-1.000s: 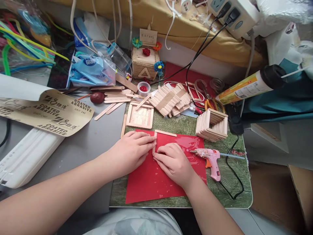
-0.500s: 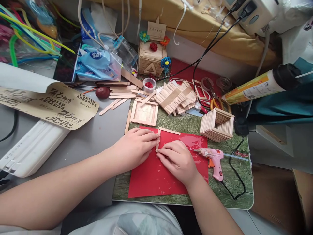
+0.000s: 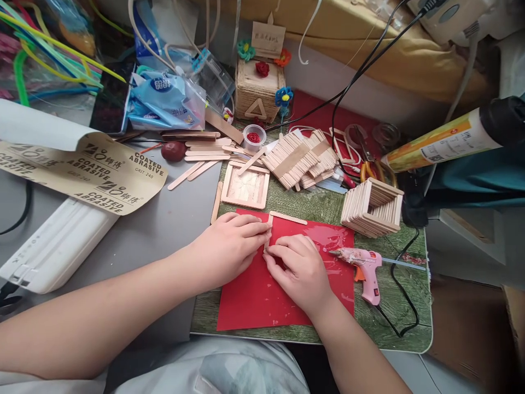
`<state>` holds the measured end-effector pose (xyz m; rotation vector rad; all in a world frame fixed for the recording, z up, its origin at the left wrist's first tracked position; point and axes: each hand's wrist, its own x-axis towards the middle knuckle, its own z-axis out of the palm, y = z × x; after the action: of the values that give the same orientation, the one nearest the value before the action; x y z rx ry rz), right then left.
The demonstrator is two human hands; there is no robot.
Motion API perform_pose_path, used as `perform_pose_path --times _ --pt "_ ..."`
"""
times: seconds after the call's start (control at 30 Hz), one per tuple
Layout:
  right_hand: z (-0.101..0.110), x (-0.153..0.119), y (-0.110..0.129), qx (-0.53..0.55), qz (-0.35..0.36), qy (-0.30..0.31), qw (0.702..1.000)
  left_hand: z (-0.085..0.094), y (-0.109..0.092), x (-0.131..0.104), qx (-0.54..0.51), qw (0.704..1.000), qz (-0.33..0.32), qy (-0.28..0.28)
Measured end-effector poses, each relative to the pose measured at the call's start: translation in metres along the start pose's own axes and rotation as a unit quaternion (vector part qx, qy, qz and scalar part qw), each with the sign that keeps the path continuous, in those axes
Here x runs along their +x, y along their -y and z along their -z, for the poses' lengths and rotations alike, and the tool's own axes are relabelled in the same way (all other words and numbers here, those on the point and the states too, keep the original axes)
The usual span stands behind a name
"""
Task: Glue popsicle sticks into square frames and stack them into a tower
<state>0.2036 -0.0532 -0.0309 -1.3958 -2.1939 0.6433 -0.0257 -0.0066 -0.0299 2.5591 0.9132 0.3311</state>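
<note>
On a red sheet (image 3: pixel 246 306) two wooden sticks meet at a corner; the far stick (image 3: pixel 289 218) lies almost sideways, and the near one (image 3: pixel 270 220) runs toward me. My left hand (image 3: pixel 238 243) has its fingers pressed together on the left side of the near stick. At that stick's lower end, my right hand (image 3: pixel 301 268) pinches with thumb and index finger. A pink glue gun (image 3: pixel 367 271) lies right of my right hand. Beyond the sheet rests a square stick frame (image 3: pixel 246 186).
A stacked stick box (image 3: pixel 371 208) stands at the right, with scissors (image 3: pixel 369 169) behind it. Loose stick piles (image 3: pixel 289 161), a twine-wrapped box (image 3: pixel 258 90) and a blue packet (image 3: pixel 166 101) are at the back. Sandpaper (image 3: pixel 123 175) lies left. A black cord runs beside the glue gun.
The view has shifted slightly, so objects at the right sit further right. The right fingers have curled a little at the near stick's end; the left hand stays in place.
</note>
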Motion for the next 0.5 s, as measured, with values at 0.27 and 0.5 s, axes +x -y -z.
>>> perform_pose_path --times 0.27,0.5 --pt "0.0011 -0.0018 -0.0006 -0.004 0.003 0.004 1.000 0.0002 -0.0015 0.0010 0.001 1.000 0.001 -0.009" --pt "-0.0001 -0.0021 -0.0008 -0.016 0.020 0.003 1.000 0.0011 -0.0018 0.0009 0.001 1.000 -0.001 -0.014"
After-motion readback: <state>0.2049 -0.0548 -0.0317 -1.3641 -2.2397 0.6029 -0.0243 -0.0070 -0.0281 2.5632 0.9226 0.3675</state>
